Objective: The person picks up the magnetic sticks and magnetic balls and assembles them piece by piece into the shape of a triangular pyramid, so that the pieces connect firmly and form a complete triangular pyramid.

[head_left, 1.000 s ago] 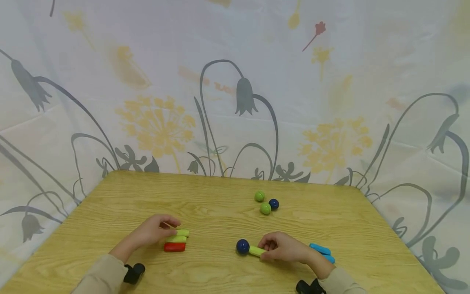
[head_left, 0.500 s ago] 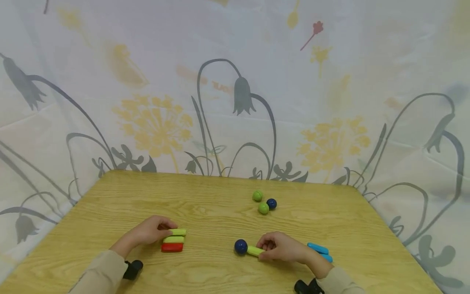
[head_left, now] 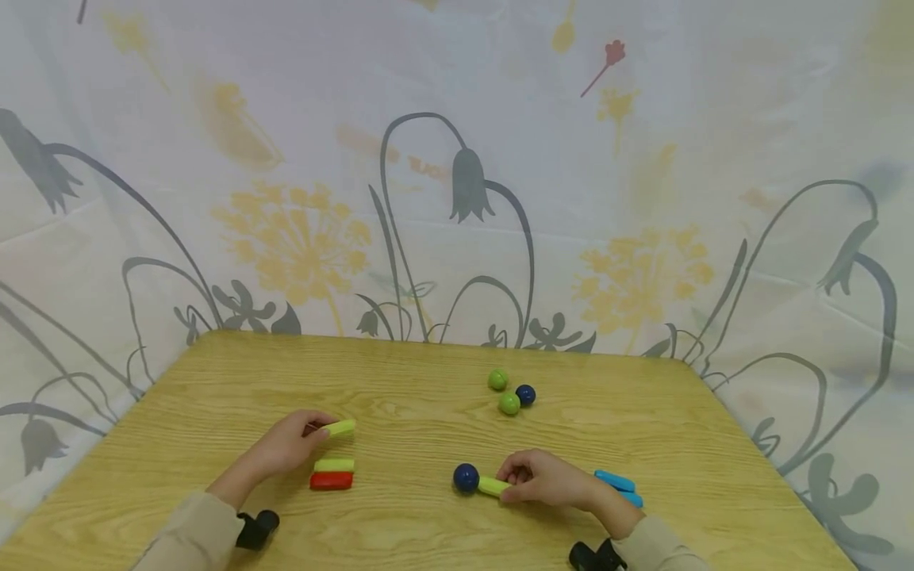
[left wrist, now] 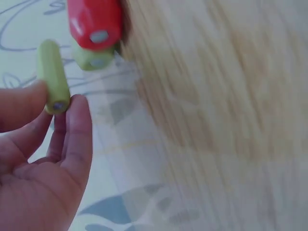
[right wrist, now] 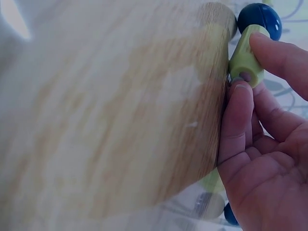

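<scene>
My left hand (head_left: 289, 441) pinches a yellow-green rod (head_left: 339, 428) between thumb and fingers, raised above the table. In the left wrist view a small metallic spot shows on the end of this rod (left wrist: 54, 79). Just below the hand, another yellow-green rod (head_left: 334, 465) lies against a red rod (head_left: 332, 480). My right hand (head_left: 546, 480) grips a second yellow-green rod (head_left: 493, 486) low at the tabletop. A dark blue ball (head_left: 466, 478) touches the far end of that rod. The right wrist view shows the thumb on the rod (right wrist: 248, 57) and the blue ball (right wrist: 260, 20) behind.
Two light green balls (head_left: 509, 404) and a dark blue ball (head_left: 525, 395) sit close together toward the back of the wooden table (head_left: 400, 396). Two light blue rods (head_left: 616, 480) lie beside my right wrist. A patterned cloth (head_left: 457, 238) hangs behind the table.
My left hand has lifted the top yellow-green rod up and away from the row of rods. The right hand keeps its hold on the rod by the blue ball.
</scene>
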`<state>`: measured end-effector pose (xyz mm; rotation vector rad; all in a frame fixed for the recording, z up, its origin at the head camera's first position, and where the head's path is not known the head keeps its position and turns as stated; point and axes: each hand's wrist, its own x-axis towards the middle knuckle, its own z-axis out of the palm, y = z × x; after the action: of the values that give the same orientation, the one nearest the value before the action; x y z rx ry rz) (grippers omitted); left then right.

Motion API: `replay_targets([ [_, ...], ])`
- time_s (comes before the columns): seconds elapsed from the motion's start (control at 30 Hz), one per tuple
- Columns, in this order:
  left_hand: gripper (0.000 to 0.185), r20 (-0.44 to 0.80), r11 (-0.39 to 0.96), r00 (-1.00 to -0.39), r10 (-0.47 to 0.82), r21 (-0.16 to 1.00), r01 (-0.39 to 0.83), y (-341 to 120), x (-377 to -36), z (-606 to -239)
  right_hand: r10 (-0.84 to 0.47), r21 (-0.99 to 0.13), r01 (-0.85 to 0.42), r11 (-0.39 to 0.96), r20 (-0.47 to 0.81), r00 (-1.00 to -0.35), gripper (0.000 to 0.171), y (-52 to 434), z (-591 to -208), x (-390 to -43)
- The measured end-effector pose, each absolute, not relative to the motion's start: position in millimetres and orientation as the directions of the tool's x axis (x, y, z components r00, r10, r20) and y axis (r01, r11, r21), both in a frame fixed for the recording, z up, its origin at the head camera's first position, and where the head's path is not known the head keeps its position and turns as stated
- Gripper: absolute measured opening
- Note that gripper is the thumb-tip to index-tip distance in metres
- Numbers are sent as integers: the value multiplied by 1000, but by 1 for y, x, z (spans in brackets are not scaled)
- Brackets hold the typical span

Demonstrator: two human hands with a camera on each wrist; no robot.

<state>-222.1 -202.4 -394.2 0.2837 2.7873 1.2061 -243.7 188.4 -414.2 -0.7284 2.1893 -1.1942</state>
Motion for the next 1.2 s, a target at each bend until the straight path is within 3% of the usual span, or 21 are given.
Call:
replay_targets([
  [0.5,23,-5,571,-984,179,815,100,-160,-210,-394,-676,-881,-147,451,-229,-700,19,189,-410,-242],
  [1.2,22,-38,461,-923,382,874,155,-119,-198,-400,-665,-879,-143,455,-228,-711,19,187,-408,-241],
])
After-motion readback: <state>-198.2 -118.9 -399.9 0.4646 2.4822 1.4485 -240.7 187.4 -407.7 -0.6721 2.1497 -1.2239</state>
